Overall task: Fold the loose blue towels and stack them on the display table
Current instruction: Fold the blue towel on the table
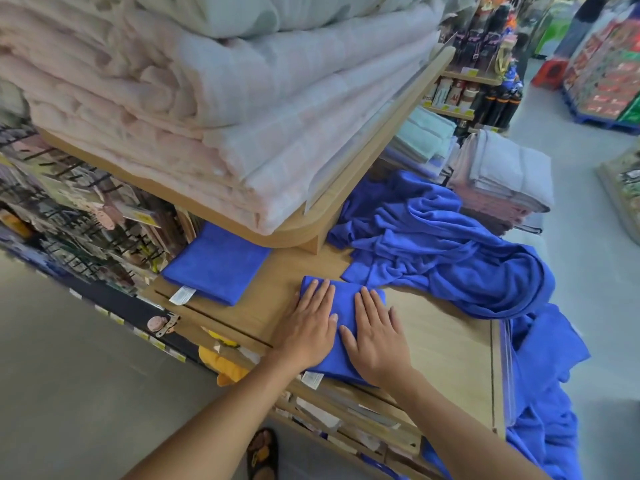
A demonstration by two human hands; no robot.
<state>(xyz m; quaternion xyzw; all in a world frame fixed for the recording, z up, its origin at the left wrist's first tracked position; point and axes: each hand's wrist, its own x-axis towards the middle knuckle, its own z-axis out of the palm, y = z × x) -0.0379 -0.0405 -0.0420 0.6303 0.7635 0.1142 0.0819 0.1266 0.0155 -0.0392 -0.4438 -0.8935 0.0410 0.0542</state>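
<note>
A folded blue towel (pixel 343 306) lies on the wooden display table (pixel 443 344) near its front edge. My left hand (pixel 308 323) and my right hand (pixel 375 336) both press flat on it, fingers straight, side by side. Another folded blue towel (pixel 216 263) with a white label lies to the left, under the upper shelf. A heap of loose blue towels (pixel 443 244) sprawls at the back right of the table, and more blue cloth (pixel 547 393) hangs over the table's right edge.
An upper wooden shelf (pixel 346 202) carries thick pink and white blankets above the table's left part. Stacks of folded pale towels (pixel 502 178) stand at the back right. Slotted racks of goods run below the table's front edge. My sandalled foot (pixel 261 455) is on the floor.
</note>
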